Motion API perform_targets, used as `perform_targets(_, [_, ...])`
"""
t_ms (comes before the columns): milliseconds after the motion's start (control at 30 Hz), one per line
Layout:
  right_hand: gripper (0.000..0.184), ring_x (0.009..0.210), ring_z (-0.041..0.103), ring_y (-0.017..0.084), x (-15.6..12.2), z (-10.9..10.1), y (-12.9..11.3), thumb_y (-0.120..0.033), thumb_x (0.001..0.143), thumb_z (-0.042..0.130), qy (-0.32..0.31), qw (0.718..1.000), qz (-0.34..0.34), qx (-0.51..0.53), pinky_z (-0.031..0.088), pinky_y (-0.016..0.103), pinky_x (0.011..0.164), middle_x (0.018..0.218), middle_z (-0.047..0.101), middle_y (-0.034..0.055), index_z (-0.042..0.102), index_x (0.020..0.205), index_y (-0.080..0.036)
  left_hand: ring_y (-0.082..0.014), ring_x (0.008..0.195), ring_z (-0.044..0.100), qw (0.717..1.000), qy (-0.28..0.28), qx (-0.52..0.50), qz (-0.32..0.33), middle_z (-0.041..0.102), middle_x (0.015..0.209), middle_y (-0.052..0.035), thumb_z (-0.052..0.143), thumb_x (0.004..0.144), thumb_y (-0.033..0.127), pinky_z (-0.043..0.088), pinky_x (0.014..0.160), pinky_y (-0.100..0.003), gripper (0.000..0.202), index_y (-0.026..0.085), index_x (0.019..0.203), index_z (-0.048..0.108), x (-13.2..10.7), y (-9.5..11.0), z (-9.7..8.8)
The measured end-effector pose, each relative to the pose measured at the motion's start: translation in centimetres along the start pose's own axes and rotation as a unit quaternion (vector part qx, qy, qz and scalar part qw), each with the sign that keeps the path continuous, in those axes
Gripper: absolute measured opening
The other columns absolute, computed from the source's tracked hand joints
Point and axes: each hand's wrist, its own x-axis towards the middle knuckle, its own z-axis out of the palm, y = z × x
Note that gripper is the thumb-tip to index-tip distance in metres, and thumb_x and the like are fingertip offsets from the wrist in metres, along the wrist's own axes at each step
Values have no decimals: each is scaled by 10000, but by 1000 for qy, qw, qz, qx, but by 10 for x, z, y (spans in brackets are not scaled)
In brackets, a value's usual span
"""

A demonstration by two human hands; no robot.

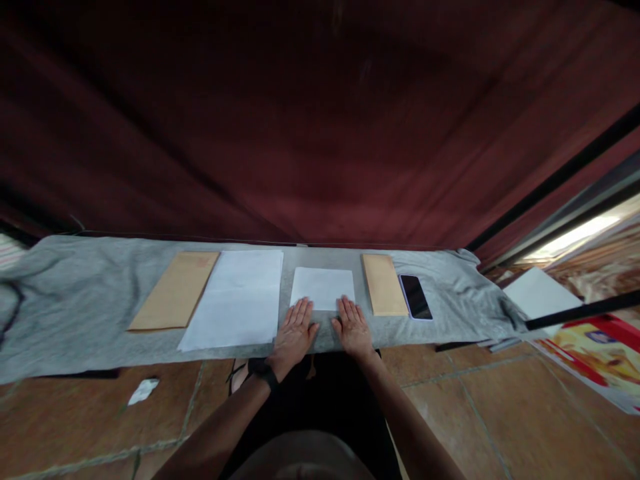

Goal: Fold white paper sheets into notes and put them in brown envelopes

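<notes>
My left hand [294, 331] and my right hand [353, 325] lie flat side by side, palms down, fingers stretched out, on the grey cloth [85, 293]. Their fingertips rest on the near edge of a small white sheet of paper [323, 287]. A black band sits on my left wrist. To the left lie a large white sheet [237, 298] and a large brown envelope [176, 290]. On the right lie a smaller brown envelope [384, 285] and a dark phone [415, 297].
A dark red curtain [300, 120] hangs behind the cloth. Brown floor tiles [490, 413] lie in front, with a crumpled paper scrap [143, 391] at the left. At the far right are a white sheet [540, 293] and a red and yellow printed package [600, 353].
</notes>
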Motion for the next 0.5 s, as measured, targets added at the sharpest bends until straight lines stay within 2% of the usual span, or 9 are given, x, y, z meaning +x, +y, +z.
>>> perform_targets(133, [604,1436,396,308,-10,0,6,-402,1034,401,24,1000,14,6,314,480,1177,1553,407,197,347,1532,-64,-279,1496,292,999,1,-28,-35,390,1564,-207,388,983,374,269,1220,-443,608,21,1477,407,-6,4,3])
perform_targets(233, [605,1431,403,316,-12,1,7,-390,1027,419,37,999,18,19,322,494,1172,1550,410,199,342,1534,-70,-305,1486,311,991,-12,-99,-86,400,1553,-231,428,953,312,280,1211,-455,560,12,1425,456,4,6,2])
perform_targets(300, [605,1423,413,323,-12,2,6,-382,1022,430,43,999,18,28,331,504,1167,1548,412,205,344,1532,-70,-309,1483,317,970,-7,-176,-166,408,1549,-229,471,910,248,307,1196,-450,510,35,1372,503,19,5,-2])
perform_targets(367, [603,1418,420,325,-12,3,6,-375,1017,441,51,998,19,36,340,511,1160,1547,414,201,345,1535,-83,-316,1461,358,936,8,-245,-252,444,1521,-225,515,859,203,361,1158,-454,479,72,1320,537,36,-1,-6])
perform_targets(433, [598,1418,421,322,-11,4,6,-370,1013,446,58,997,23,42,345,514,1156,1547,419,192,347,1536,-98,-326,1377,472,913,19,-277,-299,542,1425,-216,545,823,187,427,1090,-461,451,107,1266,559,51,-9,-12])
perform_targets(500, [590,1420,418,321,-11,4,5,-362,1011,445,61,997,27,43,345,514,1155,1542,427,190,359,1531,-96,-320,1227,595,903,23,-288,-317,646,1258,-195,560,804,188,481,1001,-447,405,122,1204,581,62,-18,-17])
